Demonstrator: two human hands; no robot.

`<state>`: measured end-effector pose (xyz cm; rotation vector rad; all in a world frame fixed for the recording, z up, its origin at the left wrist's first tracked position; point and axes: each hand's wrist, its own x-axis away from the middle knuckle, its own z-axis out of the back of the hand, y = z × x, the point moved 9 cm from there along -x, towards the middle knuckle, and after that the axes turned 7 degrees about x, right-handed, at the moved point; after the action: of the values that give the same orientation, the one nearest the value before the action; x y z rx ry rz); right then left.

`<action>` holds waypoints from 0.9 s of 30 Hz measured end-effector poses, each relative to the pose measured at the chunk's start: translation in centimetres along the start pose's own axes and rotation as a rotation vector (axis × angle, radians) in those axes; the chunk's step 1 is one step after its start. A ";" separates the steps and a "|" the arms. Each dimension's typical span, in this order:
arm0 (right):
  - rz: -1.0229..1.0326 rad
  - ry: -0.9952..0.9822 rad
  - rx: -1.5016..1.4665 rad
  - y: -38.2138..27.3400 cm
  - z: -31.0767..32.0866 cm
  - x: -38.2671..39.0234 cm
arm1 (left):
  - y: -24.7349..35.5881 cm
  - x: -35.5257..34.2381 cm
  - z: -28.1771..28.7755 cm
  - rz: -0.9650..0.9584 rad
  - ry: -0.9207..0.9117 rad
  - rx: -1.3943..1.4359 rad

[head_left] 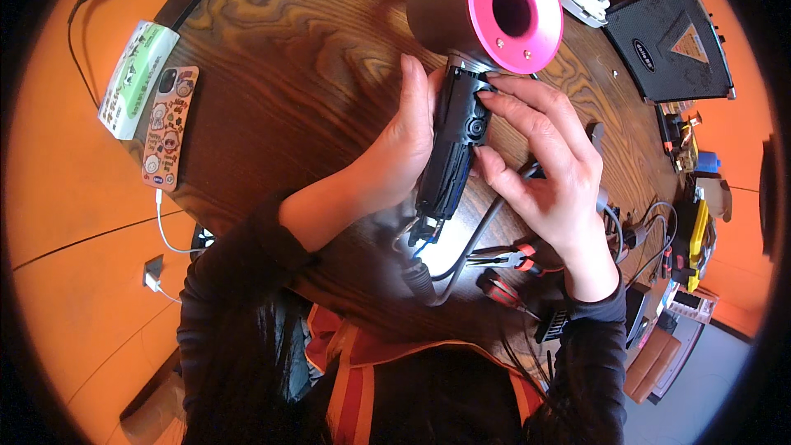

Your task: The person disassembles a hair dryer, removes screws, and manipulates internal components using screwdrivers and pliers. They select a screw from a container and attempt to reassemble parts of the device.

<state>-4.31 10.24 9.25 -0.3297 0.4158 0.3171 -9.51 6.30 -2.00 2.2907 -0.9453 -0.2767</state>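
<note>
A hair dryer (pixel 451 21) with a grey barrel and a bright pink ring end lies tilted in front of me, ring end uppermost. Its handle (pixel 449 148) is bare of any outer cover, showing black inner parts, and blue wire shows at the lower end by the dark cable sleeve (pixel 418 280). From the left, my left hand (pixel 404 136) holds the handle, thumb raised along its side and the other fingers hidden behind. My right hand (pixel 554 156) grips the handle's right side, two fingertips near the top and the thumb lower down.
Red-handled pliers (pixel 507 259) and a red-handled screwdriver (pixel 501 291) lie below the right hand on the wooden table (pixel 280 49). A phone (pixel 170 128) on a white cable and a green-white tissue pack (pixel 138 78) sit left. A black speaker-like box (pixel 671 41) stands far right.
</note>
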 end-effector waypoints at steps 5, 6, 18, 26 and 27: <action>-0.004 0.042 0.023 -0.1 0.1 0.2 | -0.3 0.3 -0.1 0.064 -0.040 -0.059; -0.021 0.035 0.014 0.0 0.0 0.3 | -0.3 0.4 -0.1 0.065 -0.045 -0.073; -0.079 0.090 0.061 0.3 -0.4 1.0 | -0.4 0.6 -0.1 0.125 -0.054 -0.169; -0.048 0.012 0.377 -0.4 -1.3 1.7 | -0.7 0.7 0.1 0.172 -0.068 -0.153; -0.094 -0.009 0.351 0.0 -1.4 1.9 | -0.3 0.7 -0.1 0.129 -0.087 -0.173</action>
<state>-3.18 10.17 7.20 -0.0042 0.4376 0.1494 -8.78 6.01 -2.08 2.0655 -1.0651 -0.3900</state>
